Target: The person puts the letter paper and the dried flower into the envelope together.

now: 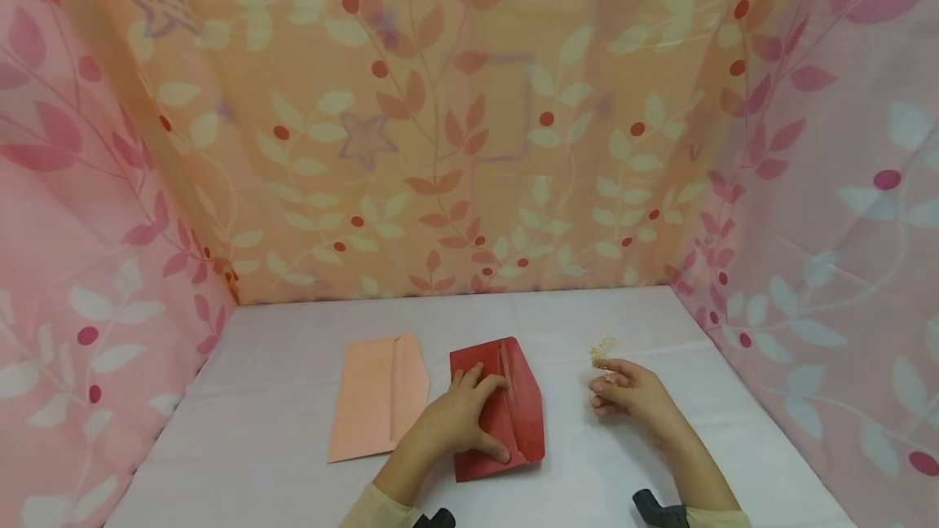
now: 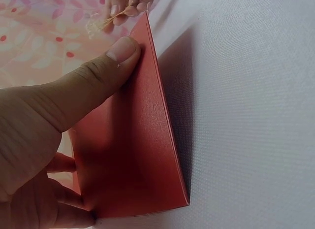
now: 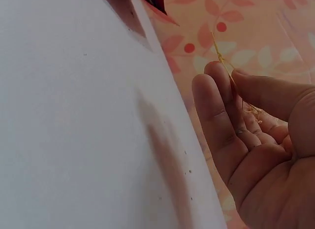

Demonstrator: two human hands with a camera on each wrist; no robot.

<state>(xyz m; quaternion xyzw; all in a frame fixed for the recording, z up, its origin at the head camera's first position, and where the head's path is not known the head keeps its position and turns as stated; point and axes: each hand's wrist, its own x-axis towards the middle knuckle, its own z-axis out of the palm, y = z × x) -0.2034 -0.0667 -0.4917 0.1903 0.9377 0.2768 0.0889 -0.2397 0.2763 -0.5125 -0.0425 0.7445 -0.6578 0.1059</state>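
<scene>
My left hand [image 1: 458, 418] grips a red envelope [image 1: 524, 398], with the thumb on its front face near the pocket opening. The flap stands unfolded on the right side. In the left wrist view, the envelope [image 2: 142, 135] casts a shadow on the cloth, and the fingers lie by its far edge. Off to the right, my right hand [image 1: 634, 398] pinches a small sprig of pale yellow dried flowers [image 1: 597, 351] between thumb and fingers. Its thin stem [image 3: 220, 55] pokes out past the fingertips in the right wrist view.
A peach envelope [image 1: 363, 398] lies to the left of the red one, its flap also unfolded. White cloth [image 1: 242, 414] covers the table. Patterned curtains [image 1: 440, 145] enclose the back and both sides. Tiny dark crumbs [image 3: 189, 171] dot the cloth near the right hand.
</scene>
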